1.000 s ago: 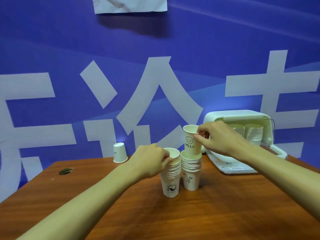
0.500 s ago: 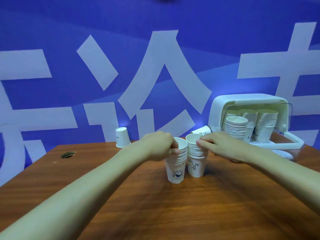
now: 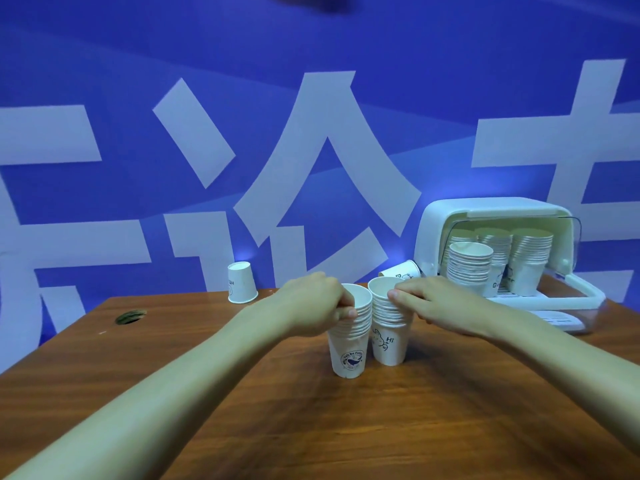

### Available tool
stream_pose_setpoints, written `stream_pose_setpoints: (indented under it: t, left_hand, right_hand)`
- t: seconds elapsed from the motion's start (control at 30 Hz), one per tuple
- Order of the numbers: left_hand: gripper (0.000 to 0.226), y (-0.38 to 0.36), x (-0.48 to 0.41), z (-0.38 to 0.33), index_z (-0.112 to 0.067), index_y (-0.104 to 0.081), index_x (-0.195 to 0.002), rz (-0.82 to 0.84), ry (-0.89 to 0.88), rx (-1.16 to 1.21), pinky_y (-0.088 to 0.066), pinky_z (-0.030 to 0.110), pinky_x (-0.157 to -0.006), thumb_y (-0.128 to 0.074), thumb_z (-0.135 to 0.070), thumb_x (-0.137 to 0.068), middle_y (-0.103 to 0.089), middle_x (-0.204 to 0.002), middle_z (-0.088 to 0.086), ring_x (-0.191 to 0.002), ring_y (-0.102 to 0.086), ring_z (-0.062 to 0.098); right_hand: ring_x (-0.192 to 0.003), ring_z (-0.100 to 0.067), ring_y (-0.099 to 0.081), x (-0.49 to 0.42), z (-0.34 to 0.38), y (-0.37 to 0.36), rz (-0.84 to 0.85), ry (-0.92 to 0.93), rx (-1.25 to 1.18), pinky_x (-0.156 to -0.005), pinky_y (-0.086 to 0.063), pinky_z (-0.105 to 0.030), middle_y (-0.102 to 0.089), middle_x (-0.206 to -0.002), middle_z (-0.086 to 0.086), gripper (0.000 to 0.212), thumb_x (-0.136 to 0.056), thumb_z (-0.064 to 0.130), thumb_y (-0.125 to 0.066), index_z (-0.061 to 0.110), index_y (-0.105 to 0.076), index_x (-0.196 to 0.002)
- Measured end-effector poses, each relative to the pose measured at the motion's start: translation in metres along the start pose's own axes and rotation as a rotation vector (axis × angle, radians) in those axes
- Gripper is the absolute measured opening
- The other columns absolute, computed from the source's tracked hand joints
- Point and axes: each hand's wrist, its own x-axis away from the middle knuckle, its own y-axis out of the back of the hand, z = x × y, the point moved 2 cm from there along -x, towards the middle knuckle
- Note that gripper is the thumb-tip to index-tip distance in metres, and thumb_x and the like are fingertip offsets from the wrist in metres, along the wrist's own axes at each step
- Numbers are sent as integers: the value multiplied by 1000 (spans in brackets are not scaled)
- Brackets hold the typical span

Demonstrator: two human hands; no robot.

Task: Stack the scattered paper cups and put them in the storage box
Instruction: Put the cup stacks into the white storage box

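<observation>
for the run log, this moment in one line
left hand grips left stack; right hand grips right stack; inverted cup, tipped cup loose; storage box open

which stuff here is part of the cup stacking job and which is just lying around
Job: left stack gripped by left hand, right stack held by right hand, upside-down cup, tipped cup, storage box, stored stacks.
Just there: cable hole, blue banner.

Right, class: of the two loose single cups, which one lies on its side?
The cup beside the box, just behind the right hand, lies tipped over. The other cup, at the table's back left, stands upside down.
</observation>
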Motion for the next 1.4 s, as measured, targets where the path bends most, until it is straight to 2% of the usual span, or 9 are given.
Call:
stream_pose_setpoints:
  t: [0.13,0.27,0.43,0.63,0.83,0.9,1.07,1.2,1.4]
  left_hand:
    - [26,0,3,-4,-30,-49,-78,-28,0,-16,-38,31,-65,-46,-39,-102,-49,-76,-8,-92,-46,16]
    - [29,-8,6,-9,-24,-61,-88,-109,40,-102,-39,33,-65,-42,-40,-102,-54,-84,1,-97,-47,20]
    - [36,-12,4,-9,-19,-69,-102,-161,50,-133,-47,33,-68,-41,-42,-101,-63,-95,4,-95,-51,19]
    - [46,7,13,16,-33,-63,-117,-452,-105,-195,-39,26,-61,-30,-57,-97,-66,-110,-13,-98,-61,9]
    - [32,-2,0,120,-26,-60,-104,-392,127,-446,-42,30,-56,-35,-45,-97,-59,-96,-8,-88,-58,16]
    - [29,-15,-7,161,-24,-57,-105,-295,259,-510,-42,31,-57,-38,-43,-96,-57,-98,-7,-90,-56,18]
    - [53,-60,-21,236,-28,-42,-134,-220,550,-422,-38,29,-58,-52,-55,-90,-49,-131,-7,-105,-59,17]
    - [59,-85,-34,259,-27,-38,-134,-241,660,-339,-37,31,-56,-56,-56,-86,-45,-132,-5,-104,-60,19]
    - [35,-89,-42,257,-24,-39,-106,-362,635,-135,-41,32,-60,-57,-48,-89,-56,-108,-8,-88,-60,19]
  right_hand:
    - [-64,-2,-52,-1,6,1,-15,64,96,-63,-42,-21,-58,-71,5,41,-105,42,-42,21,-53,-71]
    - [-68,-14,-54,-1,9,4,-35,103,143,-72,-45,-34,-60,-73,-7,45,-105,38,-43,7,-51,-73]
    - [-65,-10,-56,0,10,5,-25,88,152,-71,-48,-37,-60,-70,0,44,-104,43,-43,20,-48,-67]
    - [-51,-23,-62,-16,4,33,-137,-5,-213,-49,-49,-29,-74,-79,8,58,-93,68,-40,25,-75,-78]
    - [-46,-12,-59,-78,-25,58,-375,-136,-166,-41,-49,-27,-73,-77,4,33,-96,38,-55,21,-72,-74]
    - [-55,-12,-66,-104,-40,49,-262,-264,-4,-43,-53,-27,-71,-87,1,14,-92,31,-59,19,-67,-90]
    - [-96,-28,-60,-150,-71,8,11,-478,501,-71,-42,-31,-63,-115,-11,35,-93,43,-56,11,-49,-103]
    - [-102,-26,-61,-167,-96,-17,22,-635,456,-75,-42,-31,-64,-117,-5,49,-91,57,-54,13,-55,-110]
    - [-103,-31,-60,-172,-106,-27,-51,-677,434,-88,-51,-41,-58,-111,-8,56,-83,64,-58,13,-47,-105]
